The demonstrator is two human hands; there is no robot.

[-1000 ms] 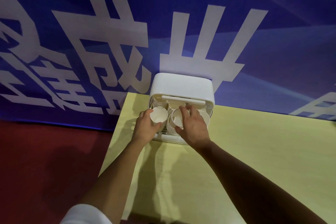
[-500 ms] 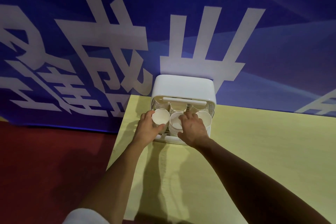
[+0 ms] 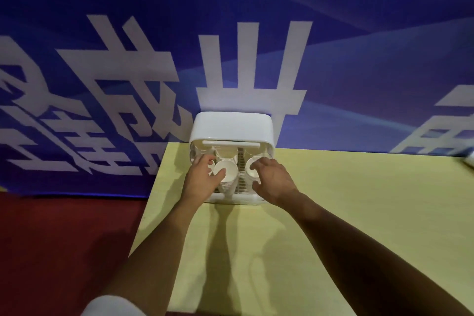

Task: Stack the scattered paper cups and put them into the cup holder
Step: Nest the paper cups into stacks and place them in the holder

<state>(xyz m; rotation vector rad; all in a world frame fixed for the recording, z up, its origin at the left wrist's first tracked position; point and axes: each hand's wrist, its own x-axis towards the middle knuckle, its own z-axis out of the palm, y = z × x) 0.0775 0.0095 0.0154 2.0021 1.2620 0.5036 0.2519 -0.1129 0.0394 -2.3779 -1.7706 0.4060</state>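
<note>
A white cup holder (image 3: 232,123) stands at the table's far left corner, its open front facing me, with stacks of white paper cups inside. My left hand (image 3: 202,179) curls round the left cup stack (image 3: 210,169), which it mostly hides; its thumb lies against the rim of the middle cup stack (image 3: 228,169). My right hand (image 3: 272,179) holds the right cup stack (image 3: 252,173) between curled fingers above and thumb below. More cups show in the holder's back row.
The pale yellow table (image 3: 333,200) runs right and toward me; its left edge drops to a red floor (image 3: 64,238). A blue banner (image 3: 359,59) with white characters hangs right behind the holder. A small white object (image 3: 470,161) lies at the far right.
My right hand has moved from the middle cup stack to the right one. My left hand stays at the left stack. The view has shifted, so the holder sits further left.
</note>
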